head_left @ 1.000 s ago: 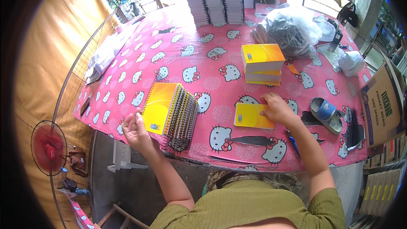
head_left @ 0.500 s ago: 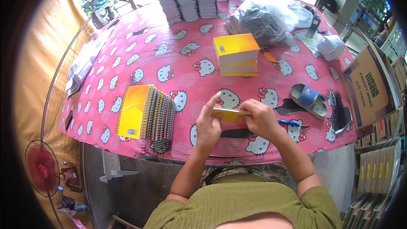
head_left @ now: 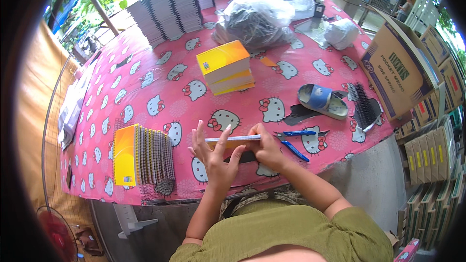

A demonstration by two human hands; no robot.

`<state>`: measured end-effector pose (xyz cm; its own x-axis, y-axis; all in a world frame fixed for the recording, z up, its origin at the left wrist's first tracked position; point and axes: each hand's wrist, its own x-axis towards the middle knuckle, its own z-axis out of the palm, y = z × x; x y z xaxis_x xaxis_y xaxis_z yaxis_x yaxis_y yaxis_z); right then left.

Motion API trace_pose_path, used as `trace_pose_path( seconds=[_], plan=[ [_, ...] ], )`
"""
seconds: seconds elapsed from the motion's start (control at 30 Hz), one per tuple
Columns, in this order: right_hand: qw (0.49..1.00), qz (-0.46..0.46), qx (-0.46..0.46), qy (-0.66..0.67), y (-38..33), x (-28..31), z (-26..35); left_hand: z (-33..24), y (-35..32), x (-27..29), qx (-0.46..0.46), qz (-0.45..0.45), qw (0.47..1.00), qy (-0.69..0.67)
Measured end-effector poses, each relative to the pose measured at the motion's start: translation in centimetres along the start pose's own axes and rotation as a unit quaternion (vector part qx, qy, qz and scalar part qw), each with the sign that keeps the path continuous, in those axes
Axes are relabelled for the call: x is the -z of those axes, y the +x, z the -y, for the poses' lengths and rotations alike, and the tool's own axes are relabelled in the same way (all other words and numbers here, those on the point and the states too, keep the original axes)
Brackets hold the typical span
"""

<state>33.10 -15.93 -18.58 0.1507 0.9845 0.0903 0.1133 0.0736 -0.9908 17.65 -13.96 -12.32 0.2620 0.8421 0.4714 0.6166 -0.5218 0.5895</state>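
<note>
Above table [head_left: 276, 85]: right hand [head_left: 266, 149] grips notepad [head_left: 241, 139], left hand [head_left: 217, 157] touching.

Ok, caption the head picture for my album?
Over a pink table, right hand grips a notepad, left hand spread at its end.

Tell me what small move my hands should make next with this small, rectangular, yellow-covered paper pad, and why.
I'd probably close your bare left hand gently on the left end of the paper pad: that hand's fingers look spread, while your bare right hand pinches the right end and the white page edges face up.
</note>
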Motion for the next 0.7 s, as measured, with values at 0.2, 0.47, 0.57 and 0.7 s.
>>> trace_pose_path(
  seconds=[0.2,0.47,0.57,0.7],
  plan=[
    [0.899,-0.166,0.208,-0.347,-0.3,9.7,5.7,1.7,1.3,-1.4,-0.03,0.004,0.995,-0.1],
    [0.693,-0.338,-0.232,-0.593,0.6,31.3,-0.6,1.2,2.5,-2.8,-0.062,0.024,0.993,-0.095],
    [0.709,-0.325,-0.168,-0.603,0.5,30.7,-0.7,0.9,2.2,-2.8,-0.055,0.019,0.994,-0.093],
    [0.816,-0.301,0.177,-0.46,0.5,19.6,5.1,1.0,1.9,-2.6,-0.032,0.002,0.992,-0.123]
  ],
)
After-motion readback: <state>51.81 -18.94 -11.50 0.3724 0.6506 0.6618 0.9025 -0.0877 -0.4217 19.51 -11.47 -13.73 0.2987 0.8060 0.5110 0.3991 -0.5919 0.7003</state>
